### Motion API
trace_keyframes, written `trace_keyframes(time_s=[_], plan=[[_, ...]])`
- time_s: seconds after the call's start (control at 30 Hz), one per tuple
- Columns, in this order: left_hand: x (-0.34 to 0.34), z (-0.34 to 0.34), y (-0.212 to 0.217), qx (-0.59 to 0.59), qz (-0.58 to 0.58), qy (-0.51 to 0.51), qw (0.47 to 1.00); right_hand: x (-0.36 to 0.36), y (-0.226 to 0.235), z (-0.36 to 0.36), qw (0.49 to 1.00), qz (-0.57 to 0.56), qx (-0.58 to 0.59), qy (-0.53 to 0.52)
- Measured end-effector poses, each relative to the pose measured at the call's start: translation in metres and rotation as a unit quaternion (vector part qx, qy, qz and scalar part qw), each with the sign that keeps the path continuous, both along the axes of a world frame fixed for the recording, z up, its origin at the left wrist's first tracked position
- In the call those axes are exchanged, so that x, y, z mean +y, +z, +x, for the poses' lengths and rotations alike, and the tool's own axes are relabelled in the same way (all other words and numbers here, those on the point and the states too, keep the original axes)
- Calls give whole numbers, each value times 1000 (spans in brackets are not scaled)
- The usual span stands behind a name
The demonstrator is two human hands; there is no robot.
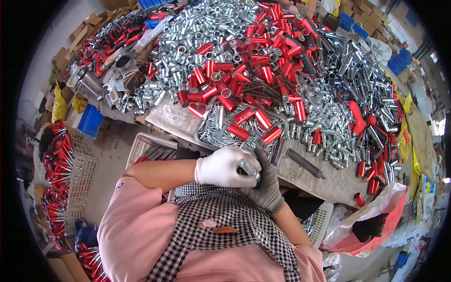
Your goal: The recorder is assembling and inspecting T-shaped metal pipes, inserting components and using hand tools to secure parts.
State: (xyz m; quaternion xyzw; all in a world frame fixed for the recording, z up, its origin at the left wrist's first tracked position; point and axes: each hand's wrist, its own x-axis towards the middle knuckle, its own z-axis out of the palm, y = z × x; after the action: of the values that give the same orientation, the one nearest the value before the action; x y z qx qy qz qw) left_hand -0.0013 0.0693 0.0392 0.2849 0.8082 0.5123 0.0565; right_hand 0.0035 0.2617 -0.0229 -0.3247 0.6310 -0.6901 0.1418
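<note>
My left hand (223,167), in a white glove, is closed around a small shiny metal piece (244,167), perhaps a tube, most of it hidden by the fingers. Pressed against it is my right hand (267,185) in a grey glove, its fingers bent; what lies in them is hidden. Just beyond the hands, a clear tray (199,139) holds thin metal pins and several red cylinders (264,119). To the right of the hands a dark grey rod (304,163) with a narrow end lies on the table.
Silver sleeves (202,33) and red tubes are heaped across the table (174,117). Dark coil springs (263,89) lie amid them. Chrome tubes (347,61) pile up at right. A white-red sack (394,207) stands at near right; crates of red-handled tools (58,164) stand at left.
</note>
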Motion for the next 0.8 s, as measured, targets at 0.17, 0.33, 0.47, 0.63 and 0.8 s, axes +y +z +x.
trace_keyframes(time_s=[0.17,0.33,0.47,0.63,0.8], plan=[[-9,-5,26,-155,34,81,984,23,2,-7,991,83,90,-46],[-3,-11,30,-177,50,119,976,34,16,-1,969,161,168,-89],[16,-29,24,-127,17,91,988,42,7,1,953,162,198,-163],[25,-41,40,-98,-36,76,992,57,8,-12,963,75,179,-187],[28,-44,27,22,-18,-27,999,71,3,-14,969,79,155,-176]])
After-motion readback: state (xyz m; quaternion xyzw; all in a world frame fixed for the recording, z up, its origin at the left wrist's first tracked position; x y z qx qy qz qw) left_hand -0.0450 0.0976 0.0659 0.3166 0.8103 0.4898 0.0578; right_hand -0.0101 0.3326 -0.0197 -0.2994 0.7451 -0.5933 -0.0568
